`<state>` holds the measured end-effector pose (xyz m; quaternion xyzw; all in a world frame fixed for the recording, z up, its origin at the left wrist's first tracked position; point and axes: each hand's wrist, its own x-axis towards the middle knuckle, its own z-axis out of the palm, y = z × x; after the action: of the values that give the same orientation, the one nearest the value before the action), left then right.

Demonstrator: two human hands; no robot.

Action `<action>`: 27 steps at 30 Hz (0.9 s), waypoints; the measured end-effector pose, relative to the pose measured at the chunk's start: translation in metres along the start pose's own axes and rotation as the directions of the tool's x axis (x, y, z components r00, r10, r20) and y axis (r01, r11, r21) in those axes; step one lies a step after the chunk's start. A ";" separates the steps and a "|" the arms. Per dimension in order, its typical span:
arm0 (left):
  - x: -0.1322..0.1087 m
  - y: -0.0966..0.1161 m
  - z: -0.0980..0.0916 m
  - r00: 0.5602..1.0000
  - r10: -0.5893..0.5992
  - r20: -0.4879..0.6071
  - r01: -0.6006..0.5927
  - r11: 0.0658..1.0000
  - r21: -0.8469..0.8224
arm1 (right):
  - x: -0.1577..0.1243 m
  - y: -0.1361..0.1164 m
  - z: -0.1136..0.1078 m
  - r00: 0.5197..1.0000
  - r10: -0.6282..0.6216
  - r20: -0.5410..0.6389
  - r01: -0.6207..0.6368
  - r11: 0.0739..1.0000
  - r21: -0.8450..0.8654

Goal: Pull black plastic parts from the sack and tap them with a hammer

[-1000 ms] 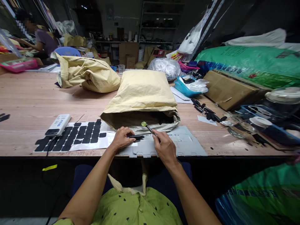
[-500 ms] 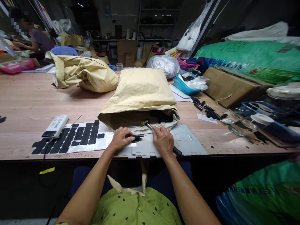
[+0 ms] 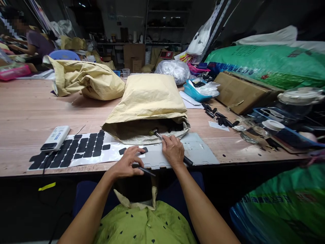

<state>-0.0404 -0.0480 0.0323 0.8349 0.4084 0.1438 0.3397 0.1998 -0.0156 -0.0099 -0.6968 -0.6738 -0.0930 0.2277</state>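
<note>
My right hand is wrapped round a small hammer. Its black grip sticks out toward me, and its metal shaft and yellowish head point at the mouth of a tan sack. A slim black piece is held in my left hand, low at the table's front edge, with the fingertips over the white sheet. Beneath the right hand lies a grey board. Several black rounded-square pads cover the white sheet to the left; one loose pad is beside my left fingers.
A white device with a cord lies on the left. Another tan sack stands behind. To the right are black parts, a blue tray, a cardboard box and large green bags. A person sits far left.
My left hand has drawn back from the grey board toward the table edge with the slim black piece, uncovering pads. The hammer stays in my right hand. The whole view has shifted slightly.
</note>
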 end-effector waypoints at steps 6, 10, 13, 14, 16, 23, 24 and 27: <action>-0.031 0.017 0.022 0.997 -0.016 0.069 0.004 0.984 0.180 | 0.000 -0.002 -0.001 1.000 0.014 0.013 -0.014 1.000 -0.007; -0.012 0.032 0.016 0.998 0.062 -0.017 -0.060 0.994 0.093 | 0.000 -0.003 -0.003 1.000 0.003 0.027 -0.003 1.000 -0.019; 0.037 0.048 0.005 0.967 0.055 -0.248 -0.056 0.998 0.003 | 0.000 -0.005 -0.004 1.000 -0.003 0.030 0.004 1.000 -0.027; 0.059 0.052 0.003 0.947 0.016 -0.320 -0.025 0.999 -0.024 | 0.000 -0.005 -0.004 1.000 -0.001 0.031 0.002 1.000 -0.031; 0.107 0.060 0.001 0.915 -0.088 -0.394 0.070 0.996 -0.059 | 0.001 -0.005 -0.005 0.999 0.006 0.043 -0.004 0.999 -0.041; 0.222 0.069 0.021 0.870 -0.428 -0.245 0.470 0.870 0.148 | 0.003 -0.005 -0.008 0.994 0.025 0.105 -0.019 0.998 -0.059; 0.227 0.069 0.023 0.869 -0.438 -0.231 0.480 0.860 0.173 | 0.003 -0.005 -0.008 0.994 0.026 0.103 -0.021 0.998 -0.058; 0.227 0.067 0.024 0.868 -0.450 -0.209 0.489 0.848 0.207 | 0.004 -0.005 -0.008 0.996 0.021 0.088 -0.017 0.999 -0.045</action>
<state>0.1533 0.0890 0.0519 0.7323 0.6399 0.0663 0.2231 0.1967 -0.0157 -0.0003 -0.7115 -0.6743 -0.0746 0.1830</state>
